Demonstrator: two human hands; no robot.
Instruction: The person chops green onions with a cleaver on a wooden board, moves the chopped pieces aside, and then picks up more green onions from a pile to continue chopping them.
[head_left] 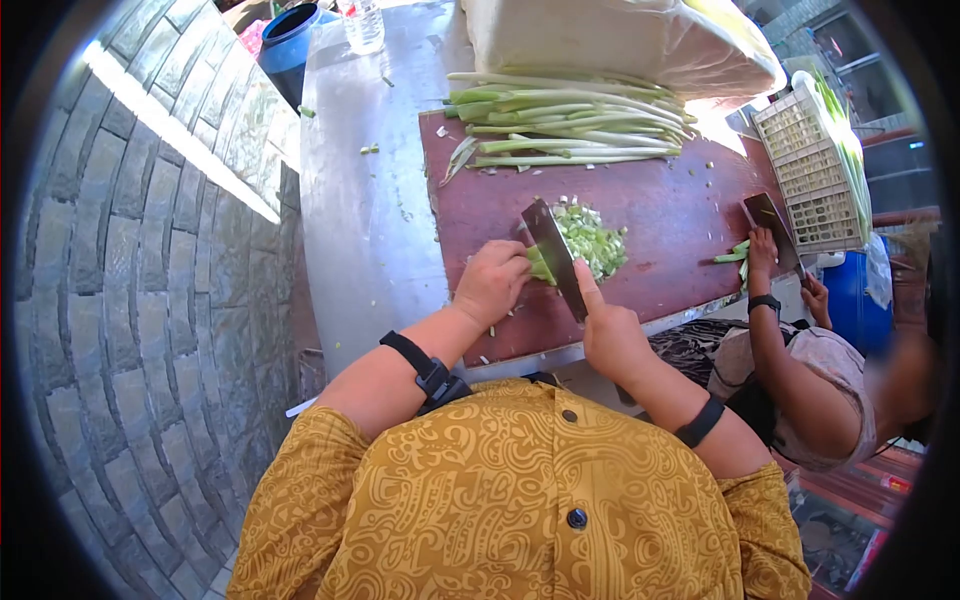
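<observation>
My right hand [612, 338] grips a cleaver [553, 255], its index finger stretched along the blade. The blade stands on edge across a short bunch of green onion stalks [540, 266]. On the blade's left side, my left hand [492, 280] presses those stalks down with curled fingers. Just right of the blade lies a heap of chopped green onion [597, 242]. All of this rests on a reddish-brown cutting board [660, 215]. A large bundle of whole green onions [580, 120] lies along the board's far side. The cleaver's handle is hidden in my right hand.
A co-worker's hand [762, 250] at the right holds stalks beside another cleaver [775, 228]. Behind stands a plastic crate [810, 165] with green onions. A big pale sack [590, 45] sits at the back. A bottle [362, 28] and blue barrel [288, 45] are far left.
</observation>
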